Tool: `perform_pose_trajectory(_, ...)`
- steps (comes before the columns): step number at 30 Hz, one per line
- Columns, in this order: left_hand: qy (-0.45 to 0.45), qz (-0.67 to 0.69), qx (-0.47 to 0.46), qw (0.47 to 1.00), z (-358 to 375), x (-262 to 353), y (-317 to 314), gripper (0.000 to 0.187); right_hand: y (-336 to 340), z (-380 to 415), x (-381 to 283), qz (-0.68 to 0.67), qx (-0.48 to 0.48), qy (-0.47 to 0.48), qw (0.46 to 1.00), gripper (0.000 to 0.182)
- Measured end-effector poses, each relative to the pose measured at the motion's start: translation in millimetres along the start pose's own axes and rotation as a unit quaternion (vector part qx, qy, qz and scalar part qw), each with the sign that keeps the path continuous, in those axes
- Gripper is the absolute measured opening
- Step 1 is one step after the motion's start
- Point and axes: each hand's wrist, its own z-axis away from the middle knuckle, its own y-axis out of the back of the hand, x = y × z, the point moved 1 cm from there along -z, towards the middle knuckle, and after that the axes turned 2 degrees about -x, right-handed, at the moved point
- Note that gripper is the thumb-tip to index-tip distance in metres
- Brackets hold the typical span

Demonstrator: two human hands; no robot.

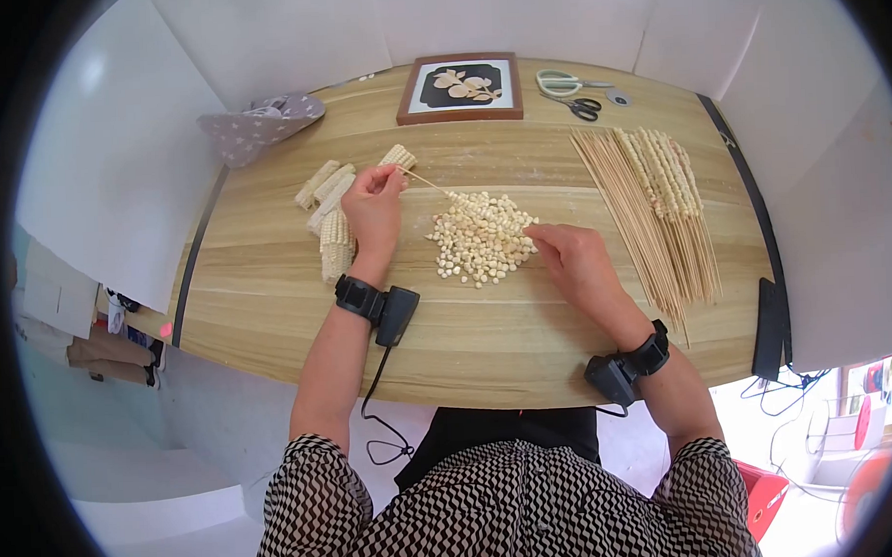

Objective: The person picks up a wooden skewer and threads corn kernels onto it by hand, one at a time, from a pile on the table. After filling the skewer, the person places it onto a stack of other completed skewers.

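Cream ridged corncobs [336,248] lie left of the left hand [374,208], whose fingertips pinch a thin tan wooden skewer [426,183], apparently steadying it, slanted toward pale-yellow corn kernels [482,240] heaped between both hands, likely for easy reach. The right hand [580,258] has fingertips closed beside them; whether on one, I cannot tell.

Kernels [479,240] pale yel., skewers [628,213] tan, table [241,305] lt. brn w/ wood grain, shirt [513,512] blk & cream geo. print.
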Motion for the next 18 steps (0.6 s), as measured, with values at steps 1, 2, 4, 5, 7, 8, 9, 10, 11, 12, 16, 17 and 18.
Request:
perform_pose_trajectory(1, 0.003, 0.018, -0.005, 1.0, 0, -1, 0, 0.009, 1, 0, -1, 0.0, 0.001, -0.001, 1.0, 0.018)
perform_pose_trajectory(2, 0.004, 0.018, -0.006, 1.0, 0, 0, -1, 0.009, 1, 0, -2, 0.001, 0.0, -0.001, 1.0, 0.018)
perform_pose_trajectory(4, 0.014, 0.02, -0.011, 1.0, 1, 3, -1, 0.008, 2, 0, -2, 0.001, -0.001, -0.003, 1.0, 0.017)
perform_pose_trajectory(5, 0.014, 0.019, -0.012, 1.0, 2, 2, -1, 0.008, 1, 0, -2, 0.002, 0.002, -0.005, 1.0, 0.017)
perform_pose_trajectory(7, -0.009, 0.025, -0.052, 0.998, 2, -1, 0, 0.009, -1, 0, -1, 0.002, 0.005, -0.008, 1.0, 0.017)
perform_pose_trajectory(8, -0.009, 0.025, -0.052, 0.998, 5, 3, -4, 0.009, -2, 0, 0, -0.01, 0.018, 0.008, 1.0, 0.016)
perform_pose_trajectory(9, 0.007, 0.034, -0.077, 0.996, 11, 6, -9, 0.01, -3, -1, -1, -0.021, 0.031, 0.024, 0.999, 0.016)
perform_pose_trajectory(10, 0.024, 0.042, -0.102, 0.994, 17, 10, -15, 0.011, -3, -1, -2, -0.021, 0.031, 0.023, 0.999, 0.016)
perform_pose_trajectory(11, 0.024, 0.042, -0.103, 0.993, 22, 13, -20, 0.011, -3, -1, -5, -0.026, 0.029, 0.013, 0.999, 0.015)
perform_pose_trajectory(12, 0.028, 0.055, -0.121, 0.991, 27, 14, -25, 0.012, -2, 0, -6, -0.031, 0.028, 0.002, 0.999, 0.015)
perform_pose_trajectory(16, 0.002, 0.069, -0.145, 0.987, 30, 12, -29, 0.013, 0, -2, -1, -0.002, 0.039, -0.019, 0.999, 0.015)
perform_pose_trajectory(17, 0.002, 0.069, -0.146, 0.987, 30, 12, -29, 0.013, 0, -2, -1, -0.001, 0.04, -0.015, 0.999, 0.015)
perform_pose_trajectory(18, -0.004, 0.058, -0.136, 0.989, 29, 13, -29, 0.013, 0, -2, -1, 0.0, 0.041, -0.011, 0.999, 0.014)
